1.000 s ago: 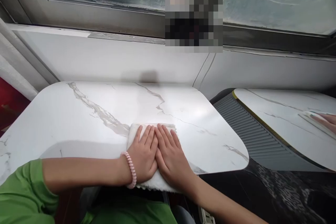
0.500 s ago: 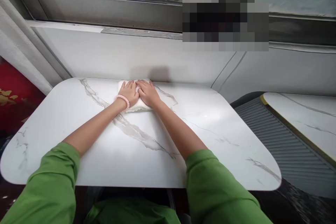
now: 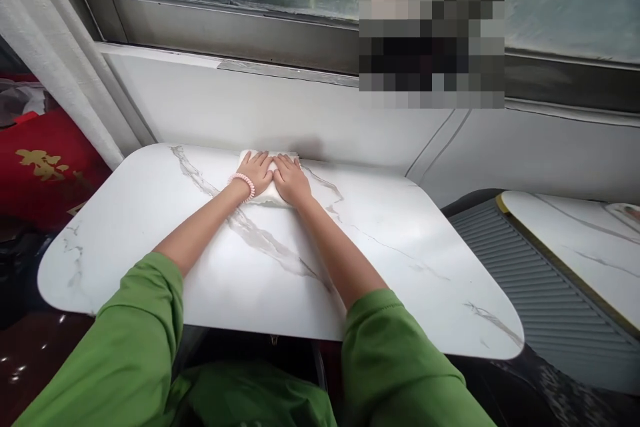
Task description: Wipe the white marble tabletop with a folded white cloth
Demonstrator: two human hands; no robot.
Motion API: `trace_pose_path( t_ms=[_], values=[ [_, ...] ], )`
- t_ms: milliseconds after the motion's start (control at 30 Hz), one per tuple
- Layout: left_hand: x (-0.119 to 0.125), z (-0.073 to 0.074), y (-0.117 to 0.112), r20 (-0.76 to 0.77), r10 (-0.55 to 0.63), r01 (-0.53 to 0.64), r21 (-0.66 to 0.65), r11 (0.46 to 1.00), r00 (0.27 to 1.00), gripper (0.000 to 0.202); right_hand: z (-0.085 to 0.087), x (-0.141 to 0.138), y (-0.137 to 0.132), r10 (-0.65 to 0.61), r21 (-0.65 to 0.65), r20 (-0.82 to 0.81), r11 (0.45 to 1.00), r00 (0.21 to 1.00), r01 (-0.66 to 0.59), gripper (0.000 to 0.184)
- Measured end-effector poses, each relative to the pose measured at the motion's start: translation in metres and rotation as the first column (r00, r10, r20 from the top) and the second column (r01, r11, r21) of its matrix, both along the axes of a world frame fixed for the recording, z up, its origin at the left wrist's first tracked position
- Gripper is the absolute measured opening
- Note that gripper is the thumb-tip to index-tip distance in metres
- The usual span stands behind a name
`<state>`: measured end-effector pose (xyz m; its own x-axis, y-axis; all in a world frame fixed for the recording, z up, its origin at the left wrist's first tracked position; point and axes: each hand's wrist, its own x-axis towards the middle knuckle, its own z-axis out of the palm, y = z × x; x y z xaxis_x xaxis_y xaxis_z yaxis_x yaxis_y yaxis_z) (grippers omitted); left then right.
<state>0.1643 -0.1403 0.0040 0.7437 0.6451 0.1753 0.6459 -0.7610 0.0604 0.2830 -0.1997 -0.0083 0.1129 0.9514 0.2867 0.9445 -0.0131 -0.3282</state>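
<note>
A folded white cloth (image 3: 267, 197) lies on the white marbled table (image 3: 400, 260), close to its far edge by the wall. My left hand (image 3: 257, 172) rests flat on the cloth's left part, fingers stretched out toward the wall; a pink coiled band circles that wrist. Beside it my right hand (image 3: 291, 179) presses flat on the right part, its fingers also extended. The thumbs nearly meet between the two hands. Both palms hide much of the cloth.
A window (image 3: 240, 20) runs above the white wall panel, partly covered by a pixelated patch. At left hang a pale curtain (image 3: 75, 53) and a red bag (image 3: 45, 160) with gold print. Another marbled table (image 3: 565, 233) stands at right, past a grey ribbed surface (image 3: 540, 287).
The view has tilted and shifted, so more of the red bag shows at left. Both hands stay flat on the cloth near the table's far edge.
</note>
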Motion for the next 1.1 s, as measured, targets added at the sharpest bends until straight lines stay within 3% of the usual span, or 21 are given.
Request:
trace_pose_path(
  t_ms=[167, 267, 400, 467, 567, 667, 767, 933, 1100],
  values=[
    [-0.023, -0.004, -0.056, -0.012, -0.013, 0.013, 0.048, 0.999, 1.000, 0.051, 0.000, -0.021, -0.054, 0.022, 0.016, 0.011, 1.000, 1.000, -0.022, 0.051],
    [-0.049, -0.004, -0.106, -0.024, -0.094, 0.096, 0.059, 0.994, 0.995, 0.052, -0.002, -0.044, -0.109, -0.003, 0.036, 0.042, 0.999, 0.999, 0.001, 0.052],
    [-0.087, 0.001, -0.170, -0.032, -0.192, 0.194, 0.074, 0.978, 0.981, 0.054, -0.003, -0.074, -0.182, 0.121, 0.056, 0.130, 0.990, 0.984, -0.129, 0.053],
    [-0.099, 0.003, -0.189, -0.041, -0.253, 0.255, 0.075, 0.964, 0.967, 0.056, -0.003, -0.084, -0.204, 0.134, 0.081, 0.167, 0.986, 0.977, -0.149, 0.056],
    [-0.104, 0.005, -0.194, -0.044, -0.281, 0.283, 0.050, 0.958, 0.959, 0.058, -0.003, -0.088, -0.212, 0.129, 0.083, 0.190, 0.986, 0.973, -0.147, 0.059],
    [-0.100, 0.005, -0.180, -0.049, -0.273, 0.273, 0.004, 0.962, 0.961, 0.058, -0.003, -0.084, -0.195, 0.144, 0.044, 0.203, 0.987, 0.969, -0.156, 0.057],
    [-0.095, 0.007, -0.148, -0.071, -0.227, 0.224, -0.056, 0.973, 0.971, 0.056, -0.001, -0.074, -0.159, 0.199, -0.014, 0.216, 0.980, 0.956, -0.200, 0.054],
    [-0.083, 0.014, -0.054, -0.129, -0.104, 0.078, -0.191, 0.979, 0.986, 0.051, 0.004, -0.058, -0.058, 0.310, 0.003, 0.174, 0.949, 0.935, -0.315, 0.049],
    [-0.076, 0.010, 0.035, -0.004, 0.050, -0.050, -0.081, 0.995, 0.999, 0.044, 0.000, -0.066, 0.039, 0.169, 0.108, 0.024, 0.979, 0.985, -0.171, 0.041]
  ],
)
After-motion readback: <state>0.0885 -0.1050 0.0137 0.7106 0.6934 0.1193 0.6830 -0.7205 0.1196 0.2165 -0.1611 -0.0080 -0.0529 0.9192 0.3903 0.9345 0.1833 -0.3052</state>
